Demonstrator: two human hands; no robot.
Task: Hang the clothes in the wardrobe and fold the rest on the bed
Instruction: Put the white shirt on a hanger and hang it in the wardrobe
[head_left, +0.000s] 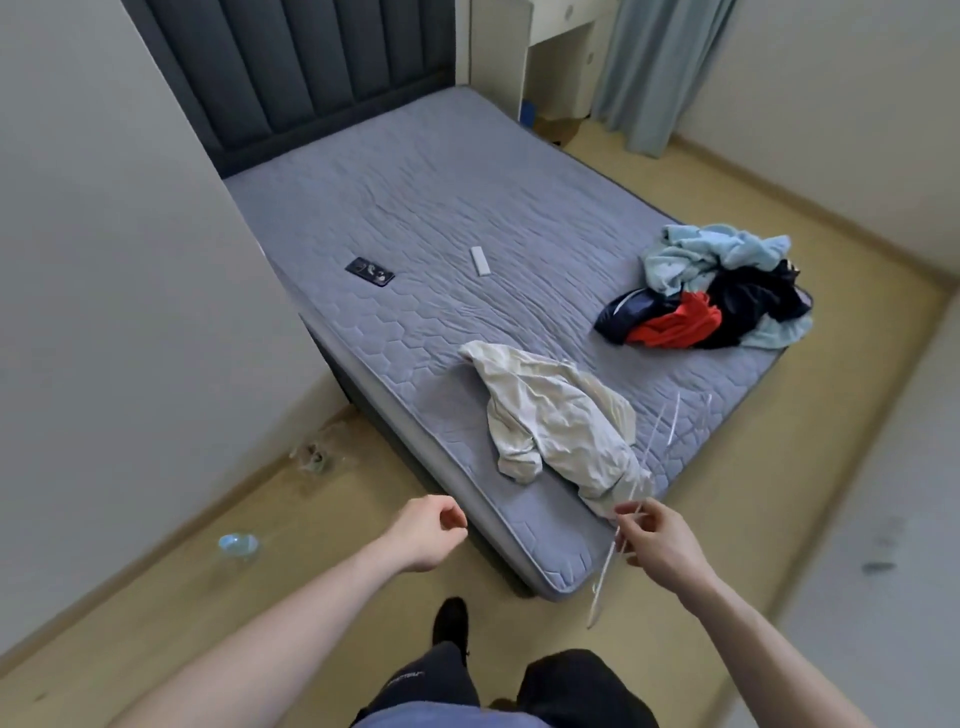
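Note:
A crumpled cream garment (550, 421) lies near the foot corner of the grey-blue mattress (415, 208). My right hand (657, 540) pinches thin white wire hangers (631, 499) that reach from below the bed corner up over the mattress beside the garment. My left hand (428, 532) hovers over the floor just left of the bed corner, fingers loosely curled, holding nothing. A pile of clothes (711, 291), light blue, dark navy and red, sits at the bed's right edge.
A dark phone (370, 271) and a white remote (480, 261) lie mid-mattress. A padded headboard (291, 73) stands at the far end, with a white desk (558, 47) and curtain (660, 67) beyond. A clear bottle (239, 545) and plastic litter (314, 457) lie on the floor left.

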